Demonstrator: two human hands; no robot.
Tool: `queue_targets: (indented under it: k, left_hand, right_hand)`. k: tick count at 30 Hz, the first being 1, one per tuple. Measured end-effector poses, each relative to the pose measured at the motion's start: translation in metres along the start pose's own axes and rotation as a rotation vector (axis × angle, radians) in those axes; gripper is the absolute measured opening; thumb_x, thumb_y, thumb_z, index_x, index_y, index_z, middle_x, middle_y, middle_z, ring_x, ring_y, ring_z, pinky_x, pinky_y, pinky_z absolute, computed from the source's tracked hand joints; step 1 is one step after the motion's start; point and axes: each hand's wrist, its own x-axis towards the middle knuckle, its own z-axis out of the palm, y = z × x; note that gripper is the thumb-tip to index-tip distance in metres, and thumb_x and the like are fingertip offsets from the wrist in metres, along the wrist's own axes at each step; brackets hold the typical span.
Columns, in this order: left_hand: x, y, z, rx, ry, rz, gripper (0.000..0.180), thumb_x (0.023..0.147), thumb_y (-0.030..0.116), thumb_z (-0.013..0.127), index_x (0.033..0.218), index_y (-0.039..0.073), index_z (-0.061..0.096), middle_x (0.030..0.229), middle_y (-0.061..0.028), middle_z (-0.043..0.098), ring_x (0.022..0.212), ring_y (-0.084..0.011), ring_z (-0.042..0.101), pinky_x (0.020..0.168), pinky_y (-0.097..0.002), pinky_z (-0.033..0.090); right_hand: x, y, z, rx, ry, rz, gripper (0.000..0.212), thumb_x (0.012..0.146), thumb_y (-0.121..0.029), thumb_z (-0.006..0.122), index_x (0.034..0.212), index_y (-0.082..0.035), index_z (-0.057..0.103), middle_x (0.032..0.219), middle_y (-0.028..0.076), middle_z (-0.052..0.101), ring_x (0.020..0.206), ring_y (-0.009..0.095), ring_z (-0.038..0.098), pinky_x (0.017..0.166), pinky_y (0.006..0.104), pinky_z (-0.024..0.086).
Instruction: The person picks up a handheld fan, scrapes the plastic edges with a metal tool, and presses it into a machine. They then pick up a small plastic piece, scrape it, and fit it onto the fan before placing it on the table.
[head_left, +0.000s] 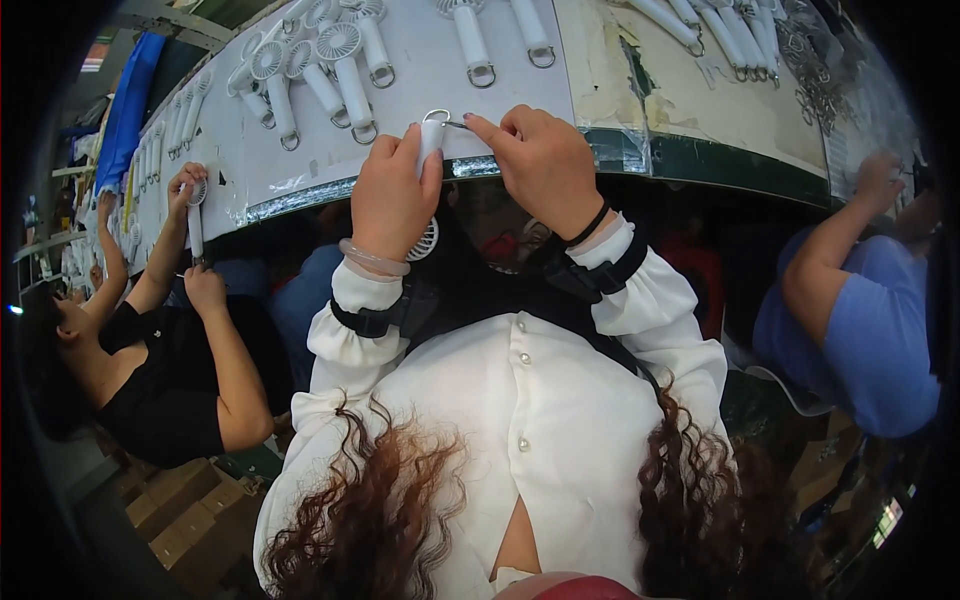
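My left hand [390,195] is wrapped round a white handheld fan [431,145] at the table's near edge. The handle end points away from me, with a metal D-shaped ring [437,114] standing out of it. Below the hand, the round slatted fan head [425,240] shows past my wrist. My right hand [545,165] pinches a thin dark metal piece [457,125], which reaches to the handle beside the ring. Its kind is hidden by my fingers.
Several white fans [340,75] with rings lie on the white tabletop [520,95]. More fan handles [740,40] and a heap of metal rings [805,65] are at far right. A person in black [165,370] works at left, another in blue [860,320] at right.
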Motion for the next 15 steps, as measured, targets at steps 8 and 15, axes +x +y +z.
queue_targets:
  k: [8,15]
  left_hand:
    - [-0.0006,0.0020,0.0019,-0.039,0.008,-0.007,0.035,0.087,0.020,0.063,0.117,0.001,0.061,0.091,-0.0160,0.060,0.077,-0.0335,0.063,0.065,-0.0396,0.052]
    - [-0.0003,0.0015,0.0025,-0.049,0.027,0.008,0.035,0.087,0.019,0.064,0.116,0.000,0.061,0.090,-0.0159,0.060,0.076,-0.0335,0.062,0.064,-0.0399,0.052]
  right_hand:
    - [-0.0021,-0.0002,0.0006,0.016,-0.008,-0.013,0.040,0.077,-0.005,0.067,0.114,-0.022,0.068,0.076,0.002,0.055,0.066,0.020,0.057,0.055,0.0321,0.048]
    - [-0.0015,0.0005,-0.0005,0.023,-0.025,-0.025,0.040,0.078,-0.005,0.067,0.114,-0.022,0.068,0.076,0.002,0.054,0.066,0.020,0.057,0.054,0.0316,0.048]
